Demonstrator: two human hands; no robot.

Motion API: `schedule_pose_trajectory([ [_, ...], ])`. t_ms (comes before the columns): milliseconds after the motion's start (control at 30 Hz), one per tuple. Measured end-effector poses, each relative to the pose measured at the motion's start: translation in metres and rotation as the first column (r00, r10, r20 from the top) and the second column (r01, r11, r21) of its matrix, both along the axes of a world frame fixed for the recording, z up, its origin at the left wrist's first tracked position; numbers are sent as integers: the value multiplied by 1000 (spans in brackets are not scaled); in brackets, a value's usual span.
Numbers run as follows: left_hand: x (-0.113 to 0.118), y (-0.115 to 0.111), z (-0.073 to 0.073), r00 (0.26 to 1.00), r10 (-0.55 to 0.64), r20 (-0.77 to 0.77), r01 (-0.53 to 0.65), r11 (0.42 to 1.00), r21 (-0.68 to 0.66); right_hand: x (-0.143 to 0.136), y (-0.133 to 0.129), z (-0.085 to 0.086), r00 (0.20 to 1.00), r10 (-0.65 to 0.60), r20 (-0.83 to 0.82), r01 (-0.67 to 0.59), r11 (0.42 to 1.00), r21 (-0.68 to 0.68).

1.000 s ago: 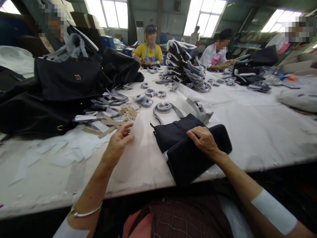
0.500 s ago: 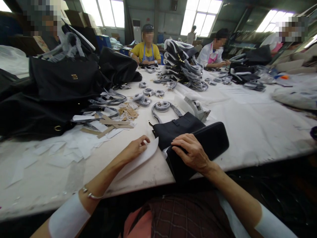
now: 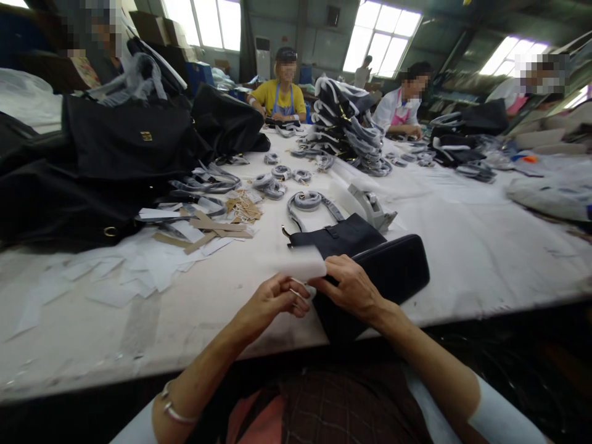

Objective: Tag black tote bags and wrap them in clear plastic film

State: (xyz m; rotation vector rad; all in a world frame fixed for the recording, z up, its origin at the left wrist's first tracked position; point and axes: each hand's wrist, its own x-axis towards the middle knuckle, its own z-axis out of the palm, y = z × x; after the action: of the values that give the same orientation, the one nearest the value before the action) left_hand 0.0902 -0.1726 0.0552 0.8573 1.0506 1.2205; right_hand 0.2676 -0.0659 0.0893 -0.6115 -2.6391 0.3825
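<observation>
A white paper sheet [image 3: 305,264], curled and partly blurred, is pinched in the bent fingers of my left hand [image 3: 284,296]. Its right end meets the fingers of my right hand [image 3: 354,287]. That hand grips the near edge of a small black bag [image 3: 400,268] lying tilted at the table's front edge. Something white shows at the bag's opening, between my hands. Just behind lies a dark flap bag [image 3: 342,234] with a wrapped strap [image 3: 308,200] coiled beyond it.
A grey tape dispenser [image 3: 370,206] stands past the bags. On the left are large black handbags [image 3: 129,135], brown tags [image 3: 243,206] and scattered white papers [image 3: 120,271]. Bags are stacked [image 3: 342,123] farther back. Co-workers [image 3: 280,95] sit across the table [image 3: 485,246].
My left hand has moved right with the paper sheet, bringing it up against my right hand at the bag's opening. My right hand stays on the black bag. The view has tilted slightly.
</observation>
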Motion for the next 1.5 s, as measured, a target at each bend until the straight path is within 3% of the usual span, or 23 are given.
schedule_pose_trajectory([
  [67,-6,-4,0,948,100,-301,-69,991,112,-8,1,4,994,12,104,-10,1000,-24],
  [133,-14,-4,-1,855,223,-468,-174,974,148,-16,3,9,978,69,196,-58,997,-57],
  [200,-22,1,-5,846,302,-440,-282,953,112,-22,7,13,969,128,213,-98,984,-147],
  [300,-29,15,-14,859,467,-207,-473,881,26,-28,21,17,982,153,108,-108,932,-346],
  [367,-31,26,-19,830,550,-95,-555,831,-43,-32,35,17,989,135,59,-104,920,-377],
  [467,-29,38,-23,840,536,-85,-542,829,-135,-43,56,15,974,194,121,-160,957,-243],
  [567,-28,43,-23,853,512,-102,-522,834,-180,-59,69,12,905,256,339,-260,965,-34],
  [733,-30,46,-27,857,512,-55,-510,828,-233,-75,73,5,797,178,577,-378,893,246],
  [867,-32,49,-30,871,488,-54,-486,843,-232,-69,79,1,808,207,551,-402,878,259],
  [1033,-29,52,-30,859,507,-69,-508,828,-239,-54,93,1,871,299,390,-377,916,139],
  [1200,-23,56,-30,896,398,-197,-427,893,-141,-43,98,-2,933,314,177,-326,944,42],
  [1367,-18,71,-29,953,65,-294,-132,968,-212,-40,95,-9,959,276,66,-279,959,41],
  [1500,-15,82,-27,904,-179,-389,75,961,-267,-38,95,-13,963,268,11,-268,963,13],
])
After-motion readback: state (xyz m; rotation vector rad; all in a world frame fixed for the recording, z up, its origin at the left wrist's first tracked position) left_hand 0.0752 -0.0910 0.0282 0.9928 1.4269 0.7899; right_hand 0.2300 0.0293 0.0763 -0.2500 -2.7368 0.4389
